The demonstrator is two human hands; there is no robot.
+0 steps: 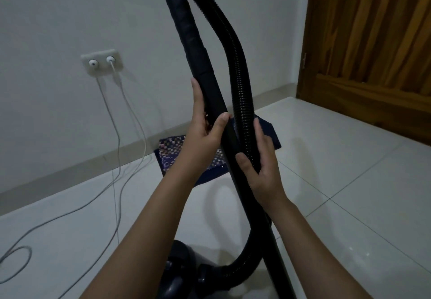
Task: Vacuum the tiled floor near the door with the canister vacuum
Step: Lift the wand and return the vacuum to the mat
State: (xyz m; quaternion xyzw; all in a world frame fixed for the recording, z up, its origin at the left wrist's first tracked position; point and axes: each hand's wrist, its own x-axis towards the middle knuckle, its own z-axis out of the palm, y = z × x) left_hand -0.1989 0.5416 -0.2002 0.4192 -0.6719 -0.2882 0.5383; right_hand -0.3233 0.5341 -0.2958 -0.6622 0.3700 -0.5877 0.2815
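Main risk is the cables (pixel 117 135): two pale leads run from the wall socket (pixel 102 63) and loop loose over the tiled floor (pixel 349 205), just left of the canister (pixel 184 268), so dragging it or sweeping that way could snag one & yank a plug. The mat (pixel 171 150) by the wall looks thin and woven w/ a dark fabric edge; prob. gets sucked up or bunches if the nozzle crosses it. Left hand (pixel 205 126) grips the wand (pixel 193 42), thumb curled across the front. Right hand (pixel 263 161) is wrapped round the hose (pixel 240 77) just beside it, which may kink or tug the hose when the wand swings down. Wand is held near upright, floor head out of view, canister at the person's feet, door (pixel 373 54) to the right. Wand: rigid matte black tube, thicker upper section. Hose: glossy ribbed plastic, bendy. Tiles: large, pale, shiny, likely slick. Door: grooved varnished wood.
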